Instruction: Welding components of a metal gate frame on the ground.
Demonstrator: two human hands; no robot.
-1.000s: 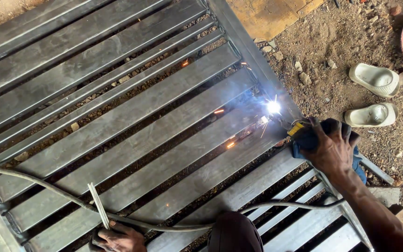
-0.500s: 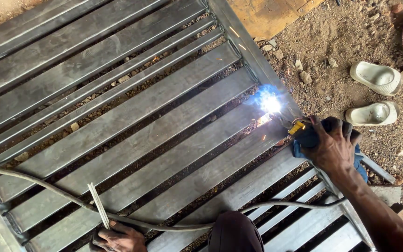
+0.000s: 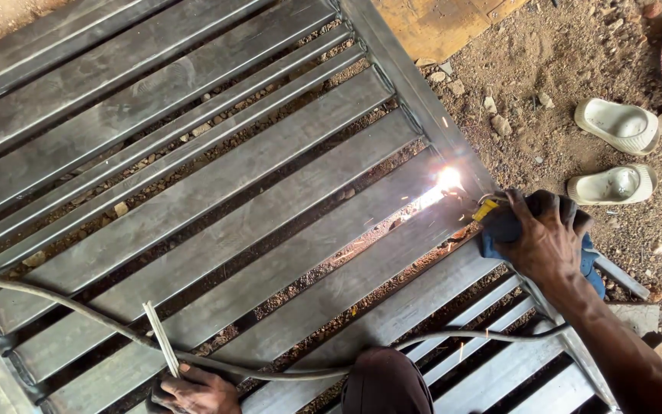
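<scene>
Scene: overhead view of a large grey steel gate frame [image 3: 216, 192] lying flat on bare gravelly ground, with flat slats running across it between side rails.
Right hand: the right hand [image 3: 545, 238] is closed in a grip around a blue-handled welding electrode holder [image 3: 499, 224], just beside the frame's right side rail.
Holder tip: it points at the joint where one slat meets the right side rail.
Arc: a bright white-yellow welding arc [image 3: 447, 179] glows at that joint, with small orange sparks scattered close by.
Left hand: the left hand [image 3: 193, 389] sits at the frame's near edge, fingers curled shut on a small bundle of thin welding rods [image 3: 161, 337] that stick up and away from it.
Cable: a pale grey cable [image 3: 78, 313] crosses the slats from the far left edge, passes beside the left hand and runs on towards the right arm.
Knee: a dark-clothed knee [image 3: 385, 382] shows at the bottom edge.
Ground at right: two pale slip-on sandals [image 3: 614, 153] lie in the dirt, well apart from the frame.
</scene>
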